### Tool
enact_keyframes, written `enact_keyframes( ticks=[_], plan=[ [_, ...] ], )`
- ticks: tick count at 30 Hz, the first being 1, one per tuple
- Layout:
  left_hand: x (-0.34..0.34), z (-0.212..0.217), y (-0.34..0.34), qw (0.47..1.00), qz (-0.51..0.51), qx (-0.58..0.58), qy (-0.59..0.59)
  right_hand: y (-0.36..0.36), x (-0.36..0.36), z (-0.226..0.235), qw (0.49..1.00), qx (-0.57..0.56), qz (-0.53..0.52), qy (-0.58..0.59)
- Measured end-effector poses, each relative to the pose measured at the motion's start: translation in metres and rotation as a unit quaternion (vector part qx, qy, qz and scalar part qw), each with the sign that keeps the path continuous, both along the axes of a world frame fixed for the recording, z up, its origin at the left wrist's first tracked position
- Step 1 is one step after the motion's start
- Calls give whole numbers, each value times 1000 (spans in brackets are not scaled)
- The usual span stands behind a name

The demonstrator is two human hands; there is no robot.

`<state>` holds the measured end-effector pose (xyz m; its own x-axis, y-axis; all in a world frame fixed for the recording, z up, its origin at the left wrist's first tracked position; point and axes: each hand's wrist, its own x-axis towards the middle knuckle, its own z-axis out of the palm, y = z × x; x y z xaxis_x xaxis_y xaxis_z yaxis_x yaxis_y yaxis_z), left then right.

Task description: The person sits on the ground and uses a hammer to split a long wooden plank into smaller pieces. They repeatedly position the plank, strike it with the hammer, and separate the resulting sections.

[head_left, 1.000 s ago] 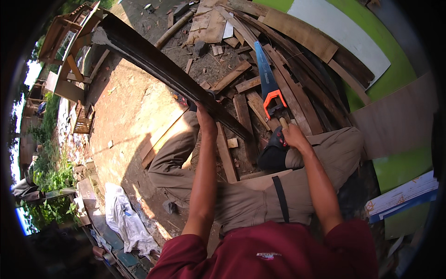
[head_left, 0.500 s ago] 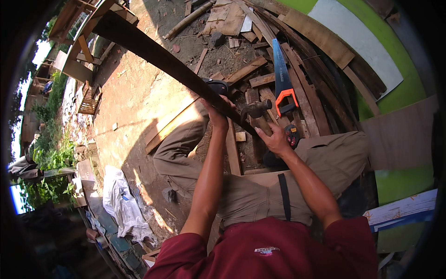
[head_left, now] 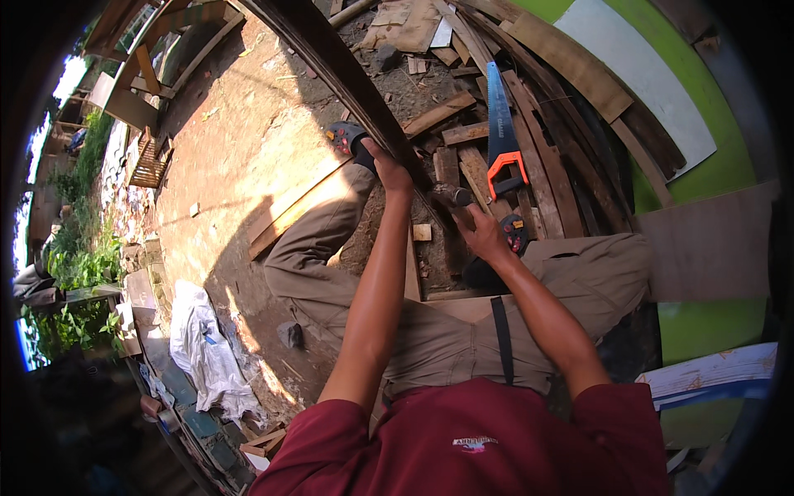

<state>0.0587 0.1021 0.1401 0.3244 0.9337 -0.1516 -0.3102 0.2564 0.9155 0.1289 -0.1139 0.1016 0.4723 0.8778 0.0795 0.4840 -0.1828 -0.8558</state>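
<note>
A long dark wooden beam (head_left: 347, 78) slants from the top of the view down between my legs. My left hand (head_left: 389, 172) is closed round its left side, most of the fingers hidden behind the wood. In my right hand (head_left: 484, 236) is a hammer (head_left: 452, 196), gripped by its handle. The hammer's head is at the right edge of the beam, close to its lower end; whether they touch I cannot tell. Beyond the hammer, a handsaw (head_left: 503, 132) with a blue blade and orange-black handle rests on wood pieces.
Wood scraps (head_left: 442, 114) and long planks (head_left: 542, 157) lie ahead and to the right. A light board (head_left: 289, 211) is beside my left leg. A white sack (head_left: 207, 347) lies at left, near a grey stone (head_left: 290, 335). Green and white panels (head_left: 637, 83) border the right side.
The beam's far end has swung right, so it stands at a steeper slant. My left hand moved slightly up with it. The hammer in my right hand shifted a little left and down, nearer the beam.
</note>
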Motion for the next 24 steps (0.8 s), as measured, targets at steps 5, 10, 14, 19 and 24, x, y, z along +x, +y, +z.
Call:
enact_keyframes(
  ticks=[5,10,14,19,24],
  plan=[
    [7,6,-8,998,14,46,40,1,-4,3,999,25,-18,-12],
    [16,5,-12,997,8,55,53,-12,2,-20,997,-48,0,-66],
    [13,-10,4,994,20,43,99,-12,7,-19,995,-78,34,-51],
    [11,-14,6,998,-1,22,62,-5,8,-18,994,-108,23,-24],
    [8,-7,-4,998,-22,45,23,-8,8,-20,987,-151,38,21]
  ],
)
